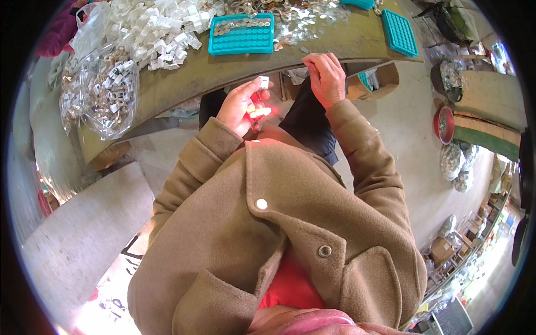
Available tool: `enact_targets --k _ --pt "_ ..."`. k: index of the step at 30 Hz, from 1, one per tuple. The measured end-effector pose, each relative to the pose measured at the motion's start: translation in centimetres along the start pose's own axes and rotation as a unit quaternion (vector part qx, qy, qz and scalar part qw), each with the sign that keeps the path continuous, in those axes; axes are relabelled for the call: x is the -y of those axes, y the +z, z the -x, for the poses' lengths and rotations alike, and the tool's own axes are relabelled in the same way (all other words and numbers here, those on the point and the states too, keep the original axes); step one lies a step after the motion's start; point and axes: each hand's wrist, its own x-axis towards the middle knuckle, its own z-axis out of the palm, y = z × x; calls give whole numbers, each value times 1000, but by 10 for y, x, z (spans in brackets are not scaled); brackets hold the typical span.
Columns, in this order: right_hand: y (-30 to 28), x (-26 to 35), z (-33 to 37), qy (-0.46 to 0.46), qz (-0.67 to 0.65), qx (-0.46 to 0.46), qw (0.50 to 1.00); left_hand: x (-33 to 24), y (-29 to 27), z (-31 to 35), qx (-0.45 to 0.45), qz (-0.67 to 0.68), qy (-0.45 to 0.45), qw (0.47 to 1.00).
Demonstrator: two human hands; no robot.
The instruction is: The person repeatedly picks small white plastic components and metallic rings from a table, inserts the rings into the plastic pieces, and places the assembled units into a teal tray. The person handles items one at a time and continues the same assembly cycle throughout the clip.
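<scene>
My left hand is closed, with a small white block-shaped plastic piece pinched between thumb and fingertips, just off the table's front edge. Red light falls on its lower fingers. My right hand is at the table edge, its fingers curled together; whatever they may hold is too small to make out. Beyond the hands, a turquoise tray with rows of round pockets lies on the table, several small discs in its far rows. To its left is a heap of white plastic pieces like the one in my left hand.
A clear bag of mixed small parts sits on the table at the left. Small clear pieces lie scattered behind the tray. Another turquoise tray rests at the right end. Below stands a cardboard box; a red basin is further right.
</scene>
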Motion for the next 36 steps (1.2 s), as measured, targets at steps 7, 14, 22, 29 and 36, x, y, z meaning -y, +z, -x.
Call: enact_targets --k 7,14,22,29,36 --pt "4 47 -6 384 -442 0 810 -5 4 0 -19 -29 20 999" --pt "12 72 -18 372 -527 54 762 -13 5 10 -18 21 44 999" --pt "24 86 -29 409 -682 97 598 -17 1 14 18 91 60 994" --pt "38 97 -27 428 -698 73 570 -20 3 18 -3 99 63 993" --pt "36 103 -27 425 -589 82 682 -23 0 13 -9 74 89 993"
